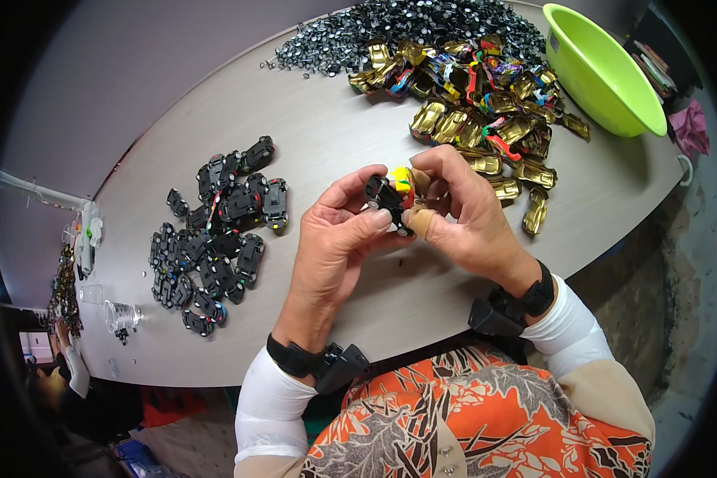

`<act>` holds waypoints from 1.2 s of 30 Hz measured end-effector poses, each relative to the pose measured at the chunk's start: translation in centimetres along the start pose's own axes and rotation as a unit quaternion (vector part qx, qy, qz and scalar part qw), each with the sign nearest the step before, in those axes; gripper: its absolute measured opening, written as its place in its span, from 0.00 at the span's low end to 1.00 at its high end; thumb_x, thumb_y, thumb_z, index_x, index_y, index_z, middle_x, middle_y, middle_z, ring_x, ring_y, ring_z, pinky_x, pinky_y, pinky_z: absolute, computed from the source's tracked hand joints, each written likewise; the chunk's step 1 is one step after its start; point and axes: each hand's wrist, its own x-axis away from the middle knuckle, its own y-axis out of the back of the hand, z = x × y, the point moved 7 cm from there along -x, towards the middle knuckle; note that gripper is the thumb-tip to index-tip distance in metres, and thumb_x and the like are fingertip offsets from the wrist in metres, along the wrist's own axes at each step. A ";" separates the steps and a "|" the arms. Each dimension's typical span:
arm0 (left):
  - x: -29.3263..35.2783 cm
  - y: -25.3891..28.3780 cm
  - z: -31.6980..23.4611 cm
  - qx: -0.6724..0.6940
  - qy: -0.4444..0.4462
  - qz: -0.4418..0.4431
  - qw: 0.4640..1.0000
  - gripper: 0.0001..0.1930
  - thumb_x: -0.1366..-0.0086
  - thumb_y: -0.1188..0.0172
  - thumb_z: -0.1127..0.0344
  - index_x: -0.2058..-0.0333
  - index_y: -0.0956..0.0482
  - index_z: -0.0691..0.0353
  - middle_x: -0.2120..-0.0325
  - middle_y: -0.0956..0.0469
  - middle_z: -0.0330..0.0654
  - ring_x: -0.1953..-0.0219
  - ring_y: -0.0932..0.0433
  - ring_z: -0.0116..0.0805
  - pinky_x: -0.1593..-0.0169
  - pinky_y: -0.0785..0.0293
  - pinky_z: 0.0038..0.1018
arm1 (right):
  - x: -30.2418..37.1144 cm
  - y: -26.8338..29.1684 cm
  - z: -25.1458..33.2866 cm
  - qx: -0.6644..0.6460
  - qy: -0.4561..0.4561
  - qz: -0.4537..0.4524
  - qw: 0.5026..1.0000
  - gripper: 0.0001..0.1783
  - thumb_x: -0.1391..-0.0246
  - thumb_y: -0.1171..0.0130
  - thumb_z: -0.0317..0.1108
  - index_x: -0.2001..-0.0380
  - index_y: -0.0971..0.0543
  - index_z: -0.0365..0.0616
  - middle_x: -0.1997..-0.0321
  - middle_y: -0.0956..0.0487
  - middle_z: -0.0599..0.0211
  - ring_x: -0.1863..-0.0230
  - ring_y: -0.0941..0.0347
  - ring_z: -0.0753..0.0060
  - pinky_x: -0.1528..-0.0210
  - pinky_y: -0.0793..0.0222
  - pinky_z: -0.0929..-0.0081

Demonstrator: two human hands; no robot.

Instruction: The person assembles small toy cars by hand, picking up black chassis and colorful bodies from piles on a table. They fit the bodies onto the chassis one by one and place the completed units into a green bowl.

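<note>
Over the table's near middle, both hands hold one small toy car. Its black chassis (385,193) faces up toward me on the left, and part of a yellow body (402,180) shows on the right. My left hand (331,231) pinches the chassis between thumb and fingers. My right hand (470,219), with a tan wrap on its thumb, is closed around the car's right side, and its fingers partly hide the body. To the left lie several toy cars (243,203) with black undersides up. Gold-coloured car shells (486,163) are heaped beyond my right hand.
A large pile of small black-and-silver wheel parts (422,28) covers the far edge. A lime-green bowl (605,72) leans at the far right. Clear plastic cups (122,316) stand at the table's left end, where another person's arm (76,370) reaches in.
</note>
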 end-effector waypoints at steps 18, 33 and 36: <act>0.0 0.0 0.3 -0.138 -0.051 0.031 0.989 0.18 0.42 0.43 0.77 0.51 0.27 0.66 0.55 0.27 0.46 0.58 0.24 0.32 0.60 0.19 0.28 | -0.2 -0.5 0.1 0.012 0.023 0.037 0.999 0.16 0.59 0.41 0.21 0.62 0.27 0.39 0.68 0.30 0.65 0.70 0.31 0.73 0.67 0.32 0.78; 0.0 0.5 1.0 -0.118 0.014 0.032 0.992 0.16 0.41 0.41 0.71 0.53 0.26 0.68 0.63 0.23 0.40 0.64 0.24 0.25 0.60 0.25 0.23 | -0.3 -0.2 0.2 0.030 0.055 0.046 0.997 0.12 0.56 0.36 0.26 0.66 0.25 0.39 0.73 0.30 0.70 0.74 0.35 0.80 0.72 0.38 0.83; 0.1 0.4 1.1 -0.101 0.044 0.048 0.993 0.14 0.43 0.40 0.71 0.57 0.25 0.67 0.66 0.23 0.37 0.66 0.24 0.24 0.63 0.26 0.21 | -0.2 0.0 -1.2 -0.079 -0.023 0.052 0.995 0.09 0.54 0.38 0.26 0.67 0.25 0.40 0.73 0.30 0.75 0.76 0.37 0.87 0.74 0.40 0.86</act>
